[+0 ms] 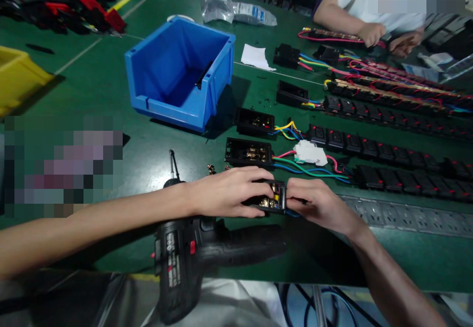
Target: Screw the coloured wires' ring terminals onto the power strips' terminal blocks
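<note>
My left hand (pixel 236 189) lies over a small black plastic terminal box (pixel 283 196) and grips it, its fingers reaching across the open top. Brass terminals and a bit of yellow wire show inside. At the box's right end my right hand (pixel 314 199) is closed in a pinch on the wires there; most of them are hidden by the fingers, with a blue wire (pixel 293 213) showing below. Under my left forearm a black power screwdriver (pixel 221 248) lies on the table, its bit pointing away. Small brass screws (pixel 211 169) sit beyond my left hand.
Behind the hands lie several similar boxes (pixel 247 152) wired to long black socket strips (pixel 406 181). A blue bin (pixel 170 112) stands at the centre left, a yellow bin (pixel 22 80) at the far left. Across the table a co-worker's hands (pixel 373 34) handle another strip.
</note>
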Action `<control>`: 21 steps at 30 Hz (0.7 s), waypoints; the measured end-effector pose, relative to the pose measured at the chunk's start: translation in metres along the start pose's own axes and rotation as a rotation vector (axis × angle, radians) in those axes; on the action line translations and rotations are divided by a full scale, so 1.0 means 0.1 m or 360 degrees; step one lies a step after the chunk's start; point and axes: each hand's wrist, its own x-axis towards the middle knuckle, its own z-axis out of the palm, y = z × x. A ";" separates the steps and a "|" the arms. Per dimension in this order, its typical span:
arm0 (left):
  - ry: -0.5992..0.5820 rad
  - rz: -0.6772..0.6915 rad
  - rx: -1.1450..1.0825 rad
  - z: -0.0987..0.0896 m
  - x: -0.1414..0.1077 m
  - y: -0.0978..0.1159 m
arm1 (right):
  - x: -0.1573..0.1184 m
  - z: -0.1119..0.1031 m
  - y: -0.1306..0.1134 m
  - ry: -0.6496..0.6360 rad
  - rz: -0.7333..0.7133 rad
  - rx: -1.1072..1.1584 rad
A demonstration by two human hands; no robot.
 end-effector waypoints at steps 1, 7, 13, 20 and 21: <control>-0.0008 0.0006 0.0026 0.00 0.00 0.00 | 0.00 0.00 0.00 0.0006 -0.0004 0.0011; -0.0077 0.0045 0.0258 0.00 0.02 -0.01 | 0.02 0.02 0.01 -0.0005 0.0001 -0.0044; -0.0095 -0.0005 0.0348 0.02 0.01 0.00 | 0.03 -0.01 -0.01 -0.0062 0.0131 -0.0145; -0.0155 -0.0023 0.0501 0.04 0.00 0.02 | 0.02 0.00 -0.04 -0.0038 0.0161 -0.0299; -0.0159 -0.0026 0.0497 0.04 0.00 0.02 | 0.02 0.00 -0.04 -0.0033 0.0168 -0.0293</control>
